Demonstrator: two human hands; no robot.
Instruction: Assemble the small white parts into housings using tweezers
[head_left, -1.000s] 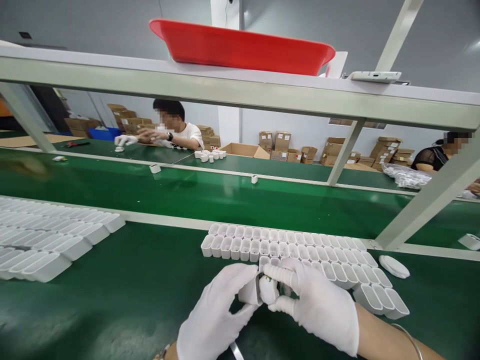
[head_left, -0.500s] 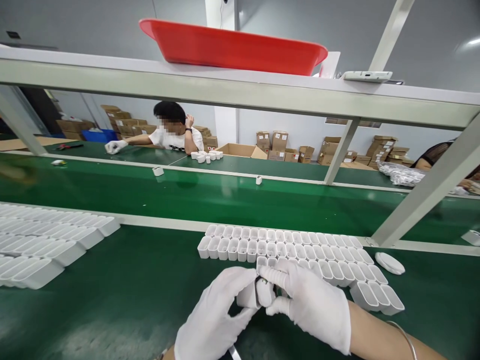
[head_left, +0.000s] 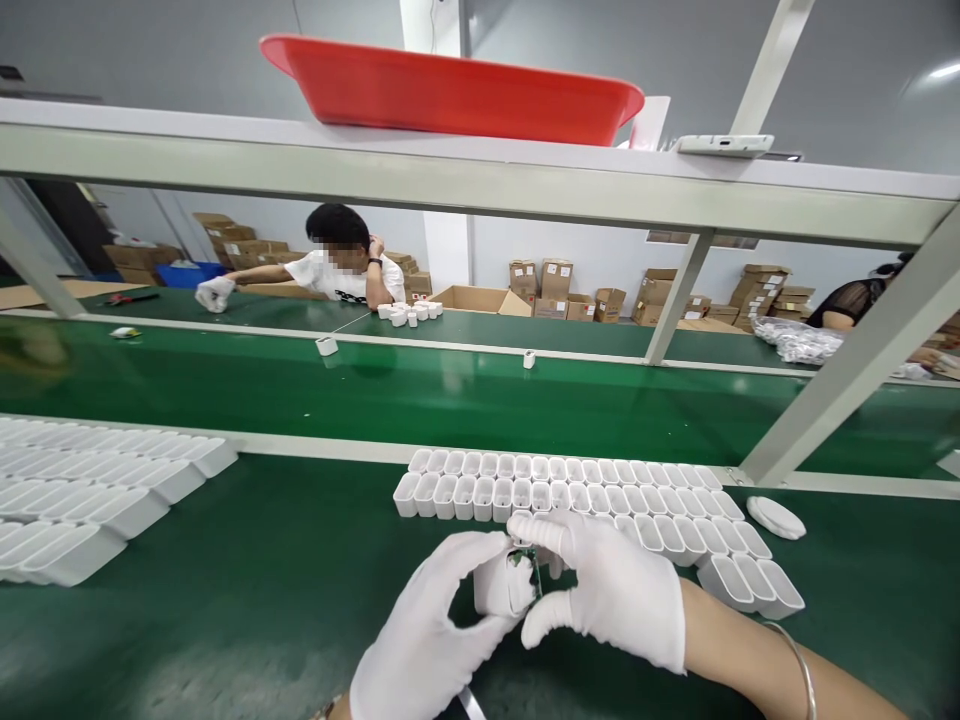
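Observation:
My left hand, in a white glove, is closed around a small white plastic housing, tilted with its opening to the right. At that opening a green-edged circuit board shows, with something white in front of it. My gloved right hand curves around the board, index finger by the upper rim and thumb below; the exact finger contact is partly hidden. Just behind my hands stand rows of open white housings, some with small dark spots inside.
More white housings are lined up at left. A white oval piece lies at right. Beyond the green conveyor sits a co-worker. Overhead, a shelf beam carries a red tray; a slanted post stands at right.
My right hand's thumb and fingers have spread further apart at the housing's opening, and the green board edge shows more. Small white parts on the conveyor have shifted slightly right.

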